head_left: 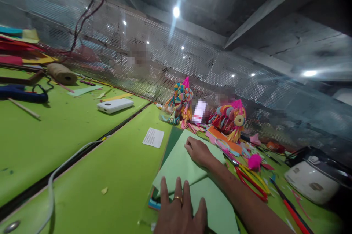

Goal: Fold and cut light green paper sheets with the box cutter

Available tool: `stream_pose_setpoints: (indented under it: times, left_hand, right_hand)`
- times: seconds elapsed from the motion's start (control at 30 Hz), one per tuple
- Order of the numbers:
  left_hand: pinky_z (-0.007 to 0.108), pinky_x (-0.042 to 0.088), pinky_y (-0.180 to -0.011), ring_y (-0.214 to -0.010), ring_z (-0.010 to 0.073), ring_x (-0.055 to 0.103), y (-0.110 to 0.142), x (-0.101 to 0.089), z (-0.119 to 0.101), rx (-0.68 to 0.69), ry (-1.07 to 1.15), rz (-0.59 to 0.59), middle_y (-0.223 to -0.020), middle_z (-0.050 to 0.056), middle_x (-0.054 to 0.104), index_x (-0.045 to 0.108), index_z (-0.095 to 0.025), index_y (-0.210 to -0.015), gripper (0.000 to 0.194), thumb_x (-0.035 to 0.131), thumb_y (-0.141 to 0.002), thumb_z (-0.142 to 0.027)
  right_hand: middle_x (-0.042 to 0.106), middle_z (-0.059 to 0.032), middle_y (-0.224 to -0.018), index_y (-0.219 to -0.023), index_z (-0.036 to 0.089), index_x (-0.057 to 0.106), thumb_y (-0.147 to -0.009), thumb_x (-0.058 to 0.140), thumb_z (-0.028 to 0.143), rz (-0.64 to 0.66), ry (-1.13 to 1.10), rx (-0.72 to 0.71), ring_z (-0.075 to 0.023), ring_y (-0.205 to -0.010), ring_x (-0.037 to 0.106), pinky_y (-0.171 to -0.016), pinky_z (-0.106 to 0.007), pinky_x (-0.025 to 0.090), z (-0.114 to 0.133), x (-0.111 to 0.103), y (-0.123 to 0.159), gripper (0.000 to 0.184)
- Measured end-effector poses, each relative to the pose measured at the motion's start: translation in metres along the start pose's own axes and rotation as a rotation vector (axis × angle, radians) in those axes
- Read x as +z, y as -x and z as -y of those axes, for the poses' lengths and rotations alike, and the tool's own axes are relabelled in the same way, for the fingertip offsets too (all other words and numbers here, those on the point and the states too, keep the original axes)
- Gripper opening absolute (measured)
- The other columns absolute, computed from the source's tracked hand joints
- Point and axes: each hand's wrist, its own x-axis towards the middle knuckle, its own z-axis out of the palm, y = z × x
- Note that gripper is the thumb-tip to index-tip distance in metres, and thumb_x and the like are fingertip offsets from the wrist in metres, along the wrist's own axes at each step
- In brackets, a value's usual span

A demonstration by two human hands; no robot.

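Observation:
A pale green sheet of paper [176, 170] lies at a slant, with a fold or second pale green sheet [214, 201] below it. Beneath them shows the edge of a dark green sheet [172, 142]. My left hand [178, 208], with a ring on one finger, rests palm down on the paper's near edge, fingers spread. My right hand [199, 151] reaches in from the right and presses on the upper part of the paper. Its fingers are curled closed; whatever they hold, if anything, is hidden.
Right of the paper lie red-handled scissors [250, 184], yellow-handled scissors [258, 179] and a white-and-black appliance [313, 179]. Two colourful tasselled paper ornaments [180, 98] stand behind. Leftward are a printed slip [153, 137], a power bank [115, 105], a twine spool [62, 74] and a white cable [52, 186].

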Motion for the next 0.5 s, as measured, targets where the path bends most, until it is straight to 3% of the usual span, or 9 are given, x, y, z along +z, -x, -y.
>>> stream_pose_setpoints:
  times: [0.07,0.13,0.2,0.27,0.37,0.5]
  left_hand:
    - [0.071,0.041,-0.086,-0.106,0.0443,0.06,-0.012,-0.012,0.004,0.055,0.045,0.143,-0.115,0.021,0.065,0.057,-0.027,-0.123,0.042,0.061,-0.084,-0.043]
    - [0.061,0.05,-0.077,-0.092,0.0421,0.065,-0.027,-0.028,0.011,0.065,0.138,0.29,-0.098,0.023,0.069,0.056,-0.018,-0.126,0.052,0.056,-0.085,-0.049]
    - [0.049,0.054,-0.065,-0.073,0.0331,0.068,-0.041,-0.043,0.019,0.062,0.193,0.329,-0.08,0.016,0.07,0.056,-0.016,-0.124,0.037,0.041,-0.094,-0.032]
    - [0.041,0.053,-0.058,-0.064,0.0307,0.067,-0.055,-0.053,0.03,0.081,0.182,0.401,-0.073,0.014,0.069,0.059,-0.013,-0.118,0.033,0.045,-0.089,-0.022]
    - [0.037,0.051,-0.062,-0.072,0.0307,0.067,-0.074,-0.047,0.051,0.097,0.176,0.419,-0.078,0.014,0.07,0.067,-0.014,-0.103,0.03,0.053,-0.077,-0.008]
    - [0.029,0.047,-0.068,-0.079,0.0235,0.065,-0.088,-0.015,0.076,0.08,0.354,0.326,-0.085,0.009,0.071,0.072,-0.017,-0.093,0.03,0.053,-0.074,-0.004]
  right_hand:
    - [0.06,-0.0013,-0.083,-0.085,0.021,0.053,-0.091,0.048,0.028,-0.034,0.016,-0.012,-0.0142,-0.071,0.05,-0.058,-0.026,0.022,0.0,0.002,0.001,0.011]
    - [0.059,-0.0012,-0.086,-0.085,0.021,0.052,-0.091,0.049,0.028,-0.063,0.025,-0.024,-0.0139,-0.072,0.05,-0.058,-0.026,0.022,0.0,0.004,0.001,0.01]
    - [0.058,-0.0015,-0.087,-0.086,0.02,0.052,-0.092,0.048,0.028,-0.068,0.025,-0.033,-0.0137,-0.073,0.049,-0.059,-0.026,0.022,-0.001,0.005,0.001,0.01]
    - [0.057,-0.0018,-0.089,-0.088,0.02,0.052,-0.092,0.048,0.027,-0.06,0.021,-0.037,-0.0136,-0.074,0.049,-0.06,-0.026,0.022,-0.002,0.005,0.001,0.009]
    - [0.057,-0.0014,-0.089,-0.088,0.02,0.052,-0.091,0.05,0.027,-0.048,0.007,-0.035,-0.0134,-0.075,0.049,-0.061,-0.026,0.023,-0.003,0.004,0.0,0.008]
    - [0.058,0.0002,-0.088,-0.09,0.021,0.052,-0.091,0.05,0.027,-0.039,-0.011,-0.037,-0.013,-0.075,0.049,-0.061,-0.025,0.024,-0.003,0.002,0.0,0.007]
